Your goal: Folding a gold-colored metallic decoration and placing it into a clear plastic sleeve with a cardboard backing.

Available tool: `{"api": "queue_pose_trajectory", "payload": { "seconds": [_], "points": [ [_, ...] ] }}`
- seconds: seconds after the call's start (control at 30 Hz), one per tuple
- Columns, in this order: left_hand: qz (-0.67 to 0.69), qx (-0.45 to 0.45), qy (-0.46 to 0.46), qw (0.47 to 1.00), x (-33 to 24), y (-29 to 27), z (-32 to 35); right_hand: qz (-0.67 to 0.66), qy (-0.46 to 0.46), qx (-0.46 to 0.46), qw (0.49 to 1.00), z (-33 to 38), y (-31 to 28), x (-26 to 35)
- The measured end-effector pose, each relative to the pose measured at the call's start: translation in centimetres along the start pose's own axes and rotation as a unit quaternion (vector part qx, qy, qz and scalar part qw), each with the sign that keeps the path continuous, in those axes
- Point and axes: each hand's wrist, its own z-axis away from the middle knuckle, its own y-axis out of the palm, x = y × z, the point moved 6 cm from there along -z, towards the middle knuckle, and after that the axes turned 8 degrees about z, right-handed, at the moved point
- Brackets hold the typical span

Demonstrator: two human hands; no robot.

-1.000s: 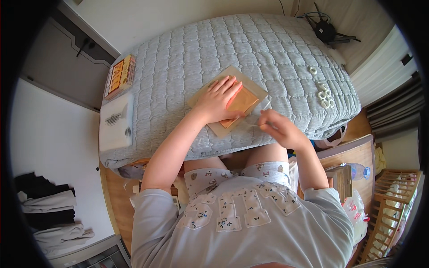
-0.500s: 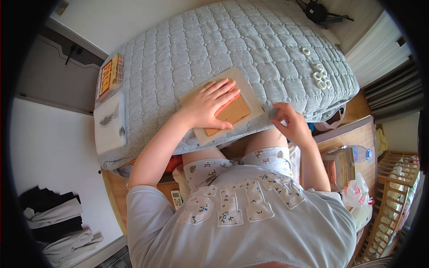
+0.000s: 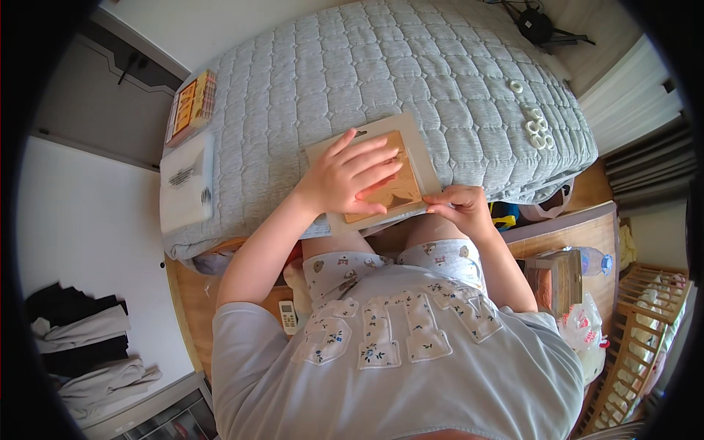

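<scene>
A flat clear-and-beige plastic bag point(image 3: 420, 150) with a hang hole at its top lies at the bed's near edge. Inside it shows a shiny orange-brown square sheet or stack point(image 3: 392, 196). My left hand point(image 3: 348, 178) hovers or rests lightly over the bag, fingers spread; I cannot tell whether the palm touches. At the bag's lower right corner, my right hand point(image 3: 466, 209) pinches the edge between thumb and fingers.
The grey quilted mattress point(image 3: 293, 95) carries a stack of orange packets point(image 3: 192, 108), a pile of clear bags point(image 3: 186, 183) and several white rings point(image 3: 537, 128). A wooden side table point(image 3: 601, 227) holds a bottle point(image 3: 592, 260). A remote point(image 3: 287, 315) lies lower left.
My right hand has come in from beside the bag and taken hold of its lower right corner. My left fingers have lifted slightly from lying flat on it.
</scene>
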Motion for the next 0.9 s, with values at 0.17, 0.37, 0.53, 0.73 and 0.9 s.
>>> {"api": "queue_pose_trajectory", "payload": {
  "seconds": [0.17,0.37,0.53,0.73,0.9],
  "points": [
    [-0.034,-0.135,-0.059,0.988,-1.8,-0.5,7.1,-0.104,0.123,-0.023,0.987,1.8,1.3,-1.2],
    [0.095,-0.179,-0.187,0.961,-6.0,2.2,13.9,-0.103,0.16,-0.022,0.982,3.4,2.6,-1.2],
    [0.044,-0.203,-0.194,0.959,-6.6,4.2,16.0,-0.137,0.17,-0.023,0.976,3.7,3.5,-1.0],
    [0.178,-0.235,-0.267,0.918,-6.1,3.7,15.8,-0.116,0.141,-0.033,0.983,3.4,3.2,-0.5],
    [0.252,-0.372,-0.335,0.828,-6.0,3.0,16.5,-0.192,0.152,-0.067,0.967,3.8,3.7,-0.5]
  ]
}}
